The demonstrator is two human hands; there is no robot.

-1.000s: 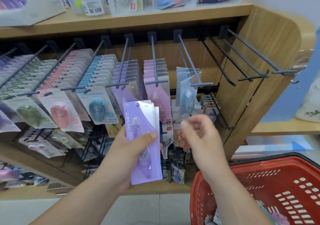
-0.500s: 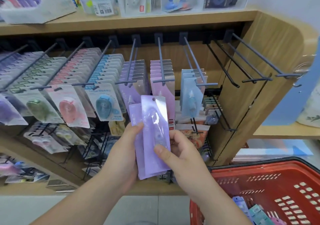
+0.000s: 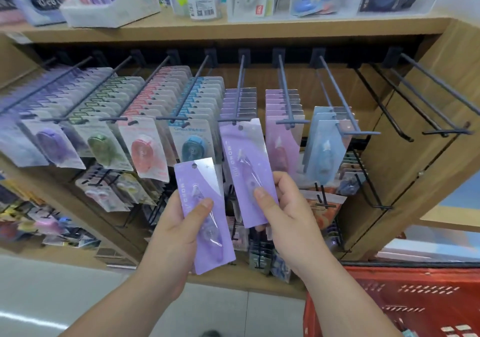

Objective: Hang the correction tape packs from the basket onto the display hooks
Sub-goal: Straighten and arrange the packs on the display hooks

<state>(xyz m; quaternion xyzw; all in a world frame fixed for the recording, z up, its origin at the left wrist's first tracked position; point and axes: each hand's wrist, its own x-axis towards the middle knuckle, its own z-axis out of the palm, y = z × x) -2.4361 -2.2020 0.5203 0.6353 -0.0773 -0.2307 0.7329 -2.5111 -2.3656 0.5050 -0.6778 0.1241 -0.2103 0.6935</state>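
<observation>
My left hand (image 3: 179, 235) grips a small stack of purple correction tape packs (image 3: 205, 214), thumb across the front one. My right hand (image 3: 288, 214) pinches a single purple pack (image 3: 246, 170) by its lower end and holds it upright. The hole at its top sits just below the tip of a dark display hook (image 3: 240, 90) that carries a row of matching purple packs. Whether the hole touches the hook tip is unclear. The red basket (image 3: 420, 300) is at the lower right, its contents mostly out of frame.
Hooks to the left carry full rows of purple, green, pink and blue packs. A pink row (image 3: 284, 131) and a short light-blue row (image 3: 327, 142) hang to the right. Bare hooks (image 3: 428, 103) stick out at far right beside a wooden side panel. A wooden shelf (image 3: 233, 27) with boxes runs above.
My right hand took one purple pack off the stack and lifted it up to the purple hook's tip. My left hand stayed low with the remaining packs. The view moved closer to the display.
</observation>
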